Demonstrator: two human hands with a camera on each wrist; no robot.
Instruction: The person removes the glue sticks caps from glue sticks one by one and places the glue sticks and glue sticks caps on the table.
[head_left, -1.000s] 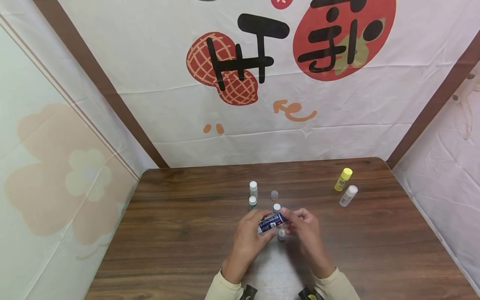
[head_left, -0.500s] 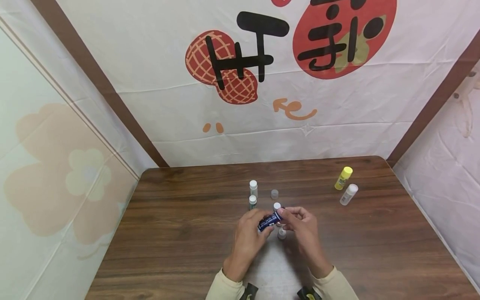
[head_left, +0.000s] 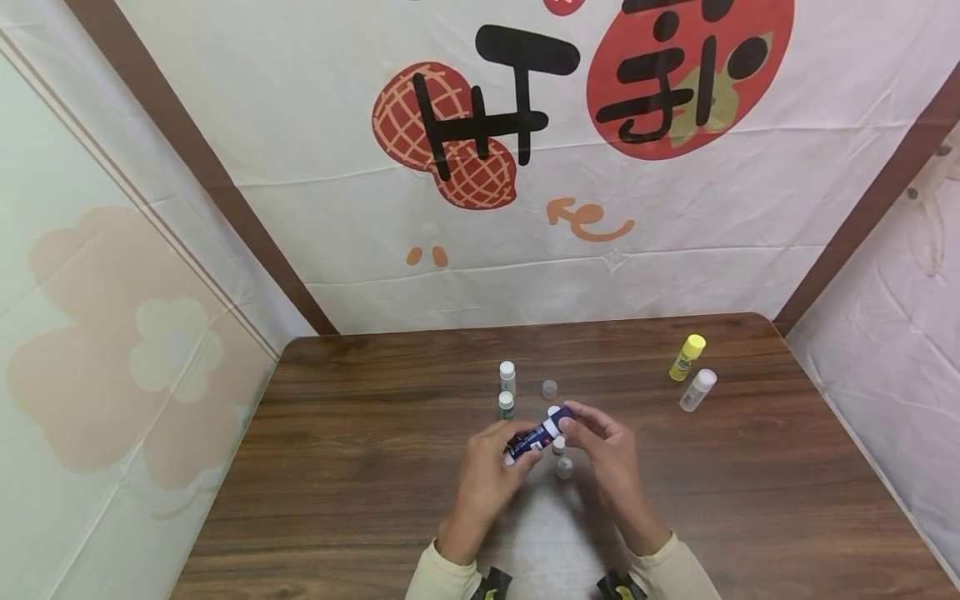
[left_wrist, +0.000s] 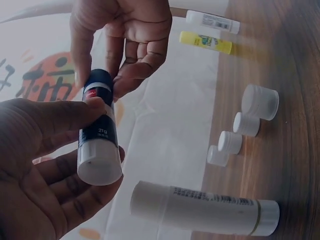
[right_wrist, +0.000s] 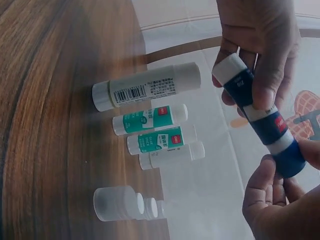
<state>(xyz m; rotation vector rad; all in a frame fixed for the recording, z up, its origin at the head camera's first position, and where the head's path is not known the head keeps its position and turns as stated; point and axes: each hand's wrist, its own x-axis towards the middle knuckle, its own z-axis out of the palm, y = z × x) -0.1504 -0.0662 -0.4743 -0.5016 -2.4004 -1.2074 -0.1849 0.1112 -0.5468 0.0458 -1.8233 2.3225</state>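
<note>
A dark blue glue stick (head_left: 542, 437) with a white base and a white band is held between both hands above the table. My left hand (head_left: 486, 477) grips its body near the base, with the thumb lying across the label in the left wrist view. At the other end, my right hand (head_left: 613, 467) pinches the blue cap (right_wrist: 290, 161) between thumb and fingers. The stick slants, cap end up and to the right. Below and behind it stand several small white caps, the largest a frosted one (left_wrist: 261, 102).
Left of the caps, a row holds a large white glue stick (right_wrist: 147, 87), two green-labelled glue sticks (right_wrist: 150, 119) and a white one (right_wrist: 175, 154). At the table's back right stand a yellow glue stick (head_left: 687, 358) and a white one (head_left: 698, 390). A printed cloth (head_left: 525, 283) hangs behind the table.
The glue stick tilts more steeply, its cap end raised. The right hand's fingers have shifted slightly up; the left hand has moved a little left. Both keep hold.
</note>
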